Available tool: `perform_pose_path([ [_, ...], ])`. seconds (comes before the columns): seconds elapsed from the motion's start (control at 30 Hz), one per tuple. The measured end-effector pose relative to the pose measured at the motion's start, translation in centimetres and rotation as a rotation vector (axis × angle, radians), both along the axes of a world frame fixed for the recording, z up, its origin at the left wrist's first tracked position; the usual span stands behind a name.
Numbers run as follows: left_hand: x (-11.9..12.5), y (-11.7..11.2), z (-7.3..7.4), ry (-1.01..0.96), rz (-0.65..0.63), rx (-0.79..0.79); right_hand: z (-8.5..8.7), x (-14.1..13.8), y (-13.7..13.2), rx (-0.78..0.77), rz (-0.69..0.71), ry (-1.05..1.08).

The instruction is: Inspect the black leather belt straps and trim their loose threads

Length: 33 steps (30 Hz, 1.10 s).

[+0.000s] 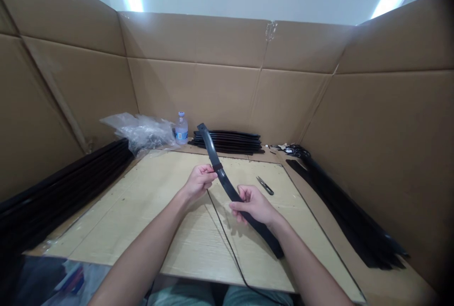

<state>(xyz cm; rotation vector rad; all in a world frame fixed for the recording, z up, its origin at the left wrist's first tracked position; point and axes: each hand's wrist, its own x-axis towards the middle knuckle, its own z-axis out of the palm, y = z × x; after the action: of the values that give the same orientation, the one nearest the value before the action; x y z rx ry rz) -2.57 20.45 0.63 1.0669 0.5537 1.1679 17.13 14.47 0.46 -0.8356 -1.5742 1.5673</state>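
A long, curved black strip (229, 185) slants across the middle above the board, its top end raised toward the back. My right hand (253, 204) grips its lower half, with the thumb on top and fingers curled beneath. At a narrow dark band (217, 167) around the strip, my left hand (200, 180) pinches with thumb and forefinger. A thin black cord (223, 230) runs down from under my left hand to my lap; where its upper end goes is hidden. Small black thread snips (265, 186) lie on the board, right of the strip.
The pale board (142, 211) covers the table inside tall cardboard walls (198, 88). Black strips are stacked at the back (229, 141), with long dark bundles at left (71, 187) and right (340, 211). Plastic bags (145, 131) and a water bottle (181, 128) stand back left.
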Motion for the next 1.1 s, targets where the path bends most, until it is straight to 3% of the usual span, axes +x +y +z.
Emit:
perform_pose_path([
  [0.2, 0.1, 0.1, 0.3, -0.035, 0.066, -0.044, -0.2, -0.3, 0.4, 0.047, -0.096, -0.021],
  [0.37, 0.3, 0.4, 0.1, -0.037, 0.153, -0.043, 0.1, -0.4, 0.5, -0.050, -0.223, -0.068],
  [0.77, 0.7, 0.4, 0.0, -0.016, 0.165, -0.049, -0.5, -1.2, 0.6, -0.059, -0.268, -0.031],
  [0.93, 0.5, 0.4, -0.2, -0.066, 0.091, -0.055, 0.0, -1.1, 0.3, -0.055, -0.184, -0.002],
  [1.1, 0.4, 0.1, 0.0, -0.105, -0.019, -0.037, 0.9, -1.2, 0.3, -0.162, -0.063, 0.093],
])
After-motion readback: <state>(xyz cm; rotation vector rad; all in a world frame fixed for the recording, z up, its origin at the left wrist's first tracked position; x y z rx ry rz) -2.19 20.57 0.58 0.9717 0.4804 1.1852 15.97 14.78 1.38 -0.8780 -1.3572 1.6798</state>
